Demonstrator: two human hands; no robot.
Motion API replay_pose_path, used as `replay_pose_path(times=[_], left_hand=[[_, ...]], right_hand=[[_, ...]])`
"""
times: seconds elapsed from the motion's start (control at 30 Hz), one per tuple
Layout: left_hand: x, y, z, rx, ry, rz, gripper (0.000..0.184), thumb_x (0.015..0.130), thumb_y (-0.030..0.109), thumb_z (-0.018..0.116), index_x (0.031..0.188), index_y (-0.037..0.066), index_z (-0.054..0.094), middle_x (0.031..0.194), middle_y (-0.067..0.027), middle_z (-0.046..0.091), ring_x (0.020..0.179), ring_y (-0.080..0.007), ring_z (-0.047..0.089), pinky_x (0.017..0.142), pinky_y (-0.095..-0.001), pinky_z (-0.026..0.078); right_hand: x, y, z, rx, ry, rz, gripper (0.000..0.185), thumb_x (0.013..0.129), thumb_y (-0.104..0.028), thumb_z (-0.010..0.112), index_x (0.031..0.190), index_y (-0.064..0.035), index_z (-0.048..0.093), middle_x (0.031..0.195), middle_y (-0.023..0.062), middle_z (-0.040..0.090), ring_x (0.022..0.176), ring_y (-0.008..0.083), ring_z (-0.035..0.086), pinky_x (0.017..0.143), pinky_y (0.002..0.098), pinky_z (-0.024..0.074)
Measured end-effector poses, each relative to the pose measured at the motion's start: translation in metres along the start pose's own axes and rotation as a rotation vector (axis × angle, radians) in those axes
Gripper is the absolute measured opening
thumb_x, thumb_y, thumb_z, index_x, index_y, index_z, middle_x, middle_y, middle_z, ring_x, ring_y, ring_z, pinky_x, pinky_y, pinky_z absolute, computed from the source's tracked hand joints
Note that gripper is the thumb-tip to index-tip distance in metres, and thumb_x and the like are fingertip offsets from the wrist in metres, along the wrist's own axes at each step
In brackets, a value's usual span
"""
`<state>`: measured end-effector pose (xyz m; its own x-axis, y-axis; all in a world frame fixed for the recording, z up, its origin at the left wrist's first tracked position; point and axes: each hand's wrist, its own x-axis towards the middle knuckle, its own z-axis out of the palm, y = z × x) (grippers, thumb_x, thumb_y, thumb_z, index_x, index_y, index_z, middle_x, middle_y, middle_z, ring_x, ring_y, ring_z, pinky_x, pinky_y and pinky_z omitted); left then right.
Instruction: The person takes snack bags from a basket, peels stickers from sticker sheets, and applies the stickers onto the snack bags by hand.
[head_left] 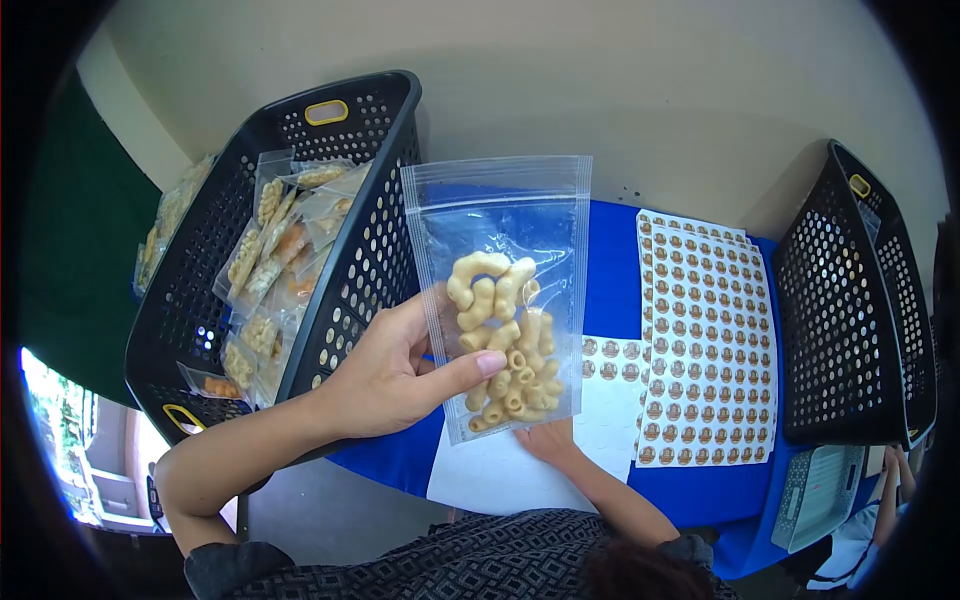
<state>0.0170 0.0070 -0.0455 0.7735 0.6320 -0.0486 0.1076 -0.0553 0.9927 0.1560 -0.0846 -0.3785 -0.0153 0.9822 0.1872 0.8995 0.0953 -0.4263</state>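
So the main thing here is a clear plastic zip bag, smack in the middle of the clock, held roughly upright with a slight tilt. The film is glossy and wrinkly, with ridged zip lines running across the top. The snack pieces inside are pale cream, curvy and hollow, kinda like little bent tubes, mostly bunched in the lower half.

Left hand comes in from 8 o'clock and has the bag pinched: thumb flat on the front, fingers tucked behind. Right hand is toward 5, partly behind the bag's bottom edge and low over a smooth white sheet. Can't tell if it's gripping anything. The hands are apart.

At 9 to 10 there's a black plastic basket, punched with round holes and yellow-trimmed at the handles, with filled clear packets piled inside. Flat sheets of round brown stickers sit around 3 on a blue cloth. Past them is another black holey basket, then a grey tray near 4.
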Motion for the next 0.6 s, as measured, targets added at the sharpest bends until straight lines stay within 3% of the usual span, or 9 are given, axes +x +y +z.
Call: replay_pose_path(times=[0.2,0.3,0.4,0.5,0.53,0.6], left_hand=[[0.001,-0.004,-0.001,-0.002,-0.023,0.043,0.044,0.079,0.010,0.053,0.116,-0.003,0.033,0.105,-0.0105,0.048,0.098,-0.0146,0.048,0.085,-0.0274,0.039],[-0.001,-0.002,-0.001,0.010,-0.017,0.038,0.043,0.079,0.011,0.054,0.114,-0.003,0.034,0.106,-0.0108,0.048,0.098,-0.0145,0.048,0.083,-0.0265,0.040],[-0.002,-0.001,0.000,-0.026,-0.030,0.006,0.043,0.079,0.011,0.054,0.115,-0.003,0.034,0.105,-0.0108,0.049,0.097,-0.0142,0.048,0.083,-0.0263,0.040],[-0.005,0.003,0.003,-0.049,-0.050,-0.030,0.043,0.079,0.013,0.054,0.115,-0.003,0.034,0.105,-0.0105,0.049,0.096,-0.0142,0.049,0.083,-0.0264,0.040],[-0.006,0.005,0.004,-0.085,-0.056,-0.063,0.044,0.079,0.013,0.054,0.115,-0.003,0.034,0.105,-0.0104,0.049,0.096,-0.0142,0.049,0.083,-0.0265,0.040],[-0.008,0.007,0.007,-0.070,-0.077,-0.043,0.044,0.079,0.014,0.054,0.115,-0.003,0.034,0.105,-0.0101,0.049,0.096,-0.0142,0.048,0.082,-0.0262,0.041]], right_hand=[[0.019,0.007,0.020,0.143,0.005,0.115,0.055,0.069,-0.037,0.048,0.117,-0.0111,0.042,0.123,0.0175,0.032,0.114,0.0348,0.027,0.092,0.0522,0.0109],[0.021,0.012,0.015,0.285,0.129,0.158,0.045,0.070,-0.024,0.052,0.112,-0.0097,0.048,0.121,0.0165,0.035,0.108,0.0328,0.036,0.089,0.0466,0.0231],[0.026,0.027,0.009,0.777,0.288,0.272,0.035,0.070,-0.010,0.056,0.105,-0.0083,0.054,0.111,0.0150,0.046,0.097,0.0276,0.046,0.081,0.0364,0.0355],[0.030,0.002,-0.072,1.102,0.418,0.408,0.020,0.070,-0.004,0.061,0.090,-0.0025,0.059,0.089,0.0106,0.057,0.081,0.0176,0.054,0.067,0.0264,0.0423],[0.032,-0.003,-0.096,1.099,0.427,0.400,0.020,0.070,-0.004,0.061,0.090,-0.0025,0.059,0.089,0.0106,0.057,0.081,0.0176,0.054,0.067,0.0264,0.0423],[0.036,-0.013,-0.141,1.255,0.474,0.182,0.020,0.069,0.001,0.062,0.087,0.0010,0.054,0.085,0.0119,0.058,0.073,0.0131,0.055,0.062,0.0207,0.0428]])
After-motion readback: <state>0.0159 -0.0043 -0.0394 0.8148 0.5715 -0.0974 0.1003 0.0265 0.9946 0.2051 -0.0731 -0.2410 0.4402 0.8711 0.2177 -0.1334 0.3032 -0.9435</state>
